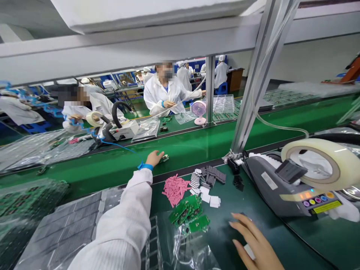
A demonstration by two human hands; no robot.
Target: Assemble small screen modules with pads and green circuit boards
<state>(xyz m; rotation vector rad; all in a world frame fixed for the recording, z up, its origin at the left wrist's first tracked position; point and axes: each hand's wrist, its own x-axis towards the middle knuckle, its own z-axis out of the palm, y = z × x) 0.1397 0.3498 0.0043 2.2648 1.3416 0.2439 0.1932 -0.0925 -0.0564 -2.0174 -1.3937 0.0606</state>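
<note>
My left hand (153, 159), with a blue wrist band, reaches out over the green conveyor belt (188, 144). Its fingers are closed at the near end of a small circuit board (164, 158), partly hidden by them. My right hand (251, 240) hovers low above the dark green bench with fingers apart, holding nothing I can see; a white piece shows beneath it. Between my arms lie a pile of green circuit boards (187, 210), a heap of pink strips (176, 189), grey-and-white striped strips (213, 175) and white square pads (215, 201).
A tape dispenser (275, 187) with a large roll stands at right, its black cable crossing the bench. A metal post (250, 82) rises beside it. Clear plastic bags (185, 251) and trays (70, 225) lie near my left sleeve. Co-workers (165, 92) sit across the belt near a pink fan (199, 110).
</note>
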